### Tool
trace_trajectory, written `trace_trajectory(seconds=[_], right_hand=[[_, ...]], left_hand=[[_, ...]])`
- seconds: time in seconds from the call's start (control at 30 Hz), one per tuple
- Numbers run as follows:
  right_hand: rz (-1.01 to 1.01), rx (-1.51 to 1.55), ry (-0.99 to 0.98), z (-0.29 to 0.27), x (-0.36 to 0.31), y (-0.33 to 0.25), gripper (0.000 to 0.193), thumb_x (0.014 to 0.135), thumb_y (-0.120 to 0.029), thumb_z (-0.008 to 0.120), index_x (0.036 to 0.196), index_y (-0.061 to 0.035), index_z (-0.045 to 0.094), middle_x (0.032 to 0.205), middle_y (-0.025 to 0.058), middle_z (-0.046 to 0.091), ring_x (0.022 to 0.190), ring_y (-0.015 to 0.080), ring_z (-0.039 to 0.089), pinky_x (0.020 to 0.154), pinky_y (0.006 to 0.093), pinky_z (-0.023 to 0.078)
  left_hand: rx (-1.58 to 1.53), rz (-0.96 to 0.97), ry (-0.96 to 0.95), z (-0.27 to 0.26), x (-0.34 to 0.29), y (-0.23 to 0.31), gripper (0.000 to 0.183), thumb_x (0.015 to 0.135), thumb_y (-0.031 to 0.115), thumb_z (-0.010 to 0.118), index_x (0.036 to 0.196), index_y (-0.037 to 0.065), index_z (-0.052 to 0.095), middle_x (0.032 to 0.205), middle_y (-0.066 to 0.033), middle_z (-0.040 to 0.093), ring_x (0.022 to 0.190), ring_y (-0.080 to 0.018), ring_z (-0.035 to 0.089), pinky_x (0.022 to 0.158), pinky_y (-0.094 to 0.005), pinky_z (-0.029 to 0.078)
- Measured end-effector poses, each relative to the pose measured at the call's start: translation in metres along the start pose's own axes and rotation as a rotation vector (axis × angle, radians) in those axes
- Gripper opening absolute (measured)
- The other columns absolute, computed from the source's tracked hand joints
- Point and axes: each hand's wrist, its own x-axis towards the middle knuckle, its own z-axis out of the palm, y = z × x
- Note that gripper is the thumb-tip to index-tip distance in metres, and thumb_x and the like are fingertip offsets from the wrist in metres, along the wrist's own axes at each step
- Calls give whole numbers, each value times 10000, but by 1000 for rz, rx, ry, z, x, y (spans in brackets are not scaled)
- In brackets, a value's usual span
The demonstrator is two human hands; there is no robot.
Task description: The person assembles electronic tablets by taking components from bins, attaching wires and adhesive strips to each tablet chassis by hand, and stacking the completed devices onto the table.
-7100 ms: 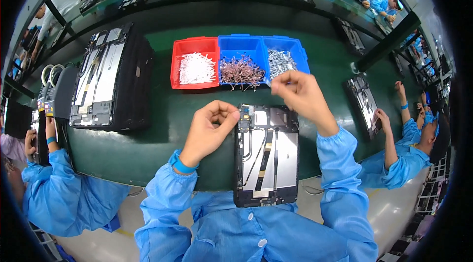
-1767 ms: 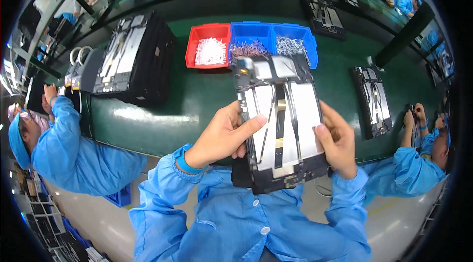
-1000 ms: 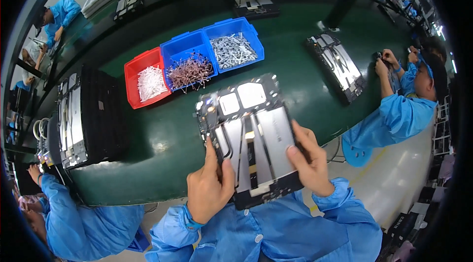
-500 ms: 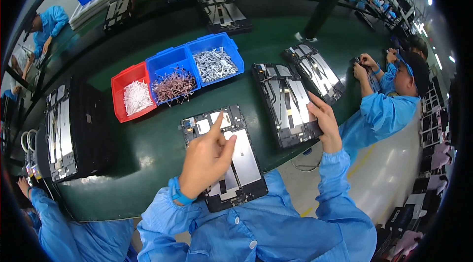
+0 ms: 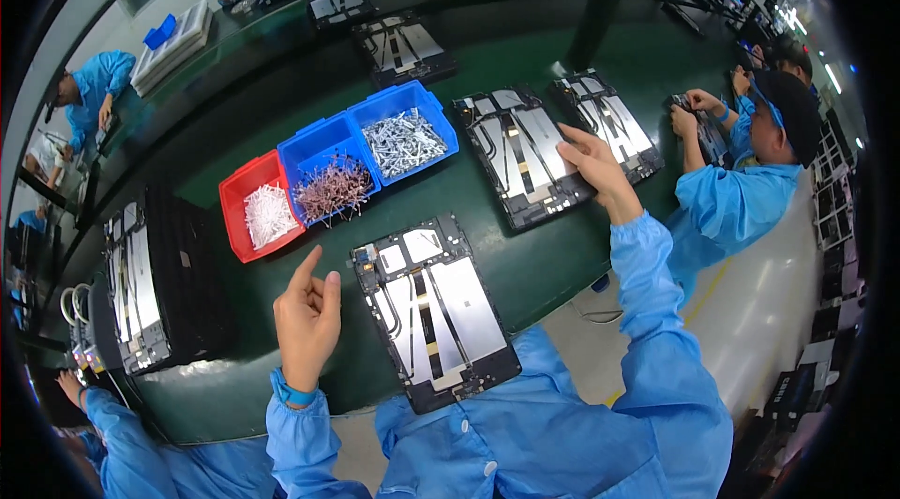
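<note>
An opened tablet (image 5: 436,311) with bare inner parts, silver plates and black cables lies in front of me, its near edge by my body. My left hand (image 5: 307,325) hovers to its left, holding nothing, with thumb and index finger apart. To the right, a second opened tablet (image 5: 525,157) rests on the table. My right hand (image 5: 605,171) is at its right edge, thumb over the top and fingers along the side; the fingers' undersides are hidden. Just beyond it lies a third opened tablet (image 5: 609,124).
A red bin (image 5: 246,241) of white small parts joins blue bins (image 5: 309,138) of brownish and silvery small parts. A tall stack of tablets (image 5: 141,283) stands left. A dark post (image 5: 605,7) rises at the back. A co-worker (image 5: 741,189) sits at the right; others work around.
My left hand has lifted off the front tablet and moved left. My right hand and the second tablet have shifted away from me, up beside the third one.
</note>
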Motion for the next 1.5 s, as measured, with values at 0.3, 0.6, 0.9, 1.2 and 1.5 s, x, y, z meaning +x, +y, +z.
trace_trajectory(seconds=[0.3, 0.6, 0.9, 1.2, 1.5], right_hand=[[-763, -1396, 286, 48, 17, -25, 336, 850, -193, 637, 1100, 29, 667, 962, 245, 651, 893, 420, 622, 814, 443, 499], [148, -57, -122, 187, 148, -95, 546, 939, -250, 633, 1312, 88, 423, 1375, 252, 395, 1111, 350, 590, 845, 469, 605], [371, -140, -103, 213, 214, -70, 274, 932, -345, 639, 989, -86, 569, 780, 48, 562, 494, 84, 389, 401, 194, 336], [520, 630, -484, 190, 148, -128, 430, 935, -367, 590, 684, -112, 353, 552, -32, 292, 383, 76, 253, 315, 223, 169], [22, 525, -265, 111, -55, -104, 310, 982, -336, 521, 898, -69, 652, 567, -1, 588, 310, 96, 427, 247, 233, 299]], left_hand=[[147, -72, 5, -3, -2, -33, 301, 908, 115, 656, 1161, -48, 655, 581, -47, 572, 493, -73, 495, 482, -266, 388], [-180, -146, 191, 19, 3, -53, 112, 922, 88, 661, 916, -24, 652, 652, -31, 628, 533, -37, 502, 482, -223, 397], [81, 264, 424, 26, 35, -47, 145, 806, 5, 760, 926, 5, 679, 767, -42, 569, 531, -71, 502, 483, -228, 403], [383, 329, 449, 37, 49, -51, 137, 806, 175, 773, 900, 95, 713, 718, -25, 595, 546, -228, 613, 487, -354, 471], [199, 264, 473, 38, 49, -52, 117, 801, 98, 762, 894, 52, 710, 710, -62, 599, 546, -168, 577, 517, -302, 463]])
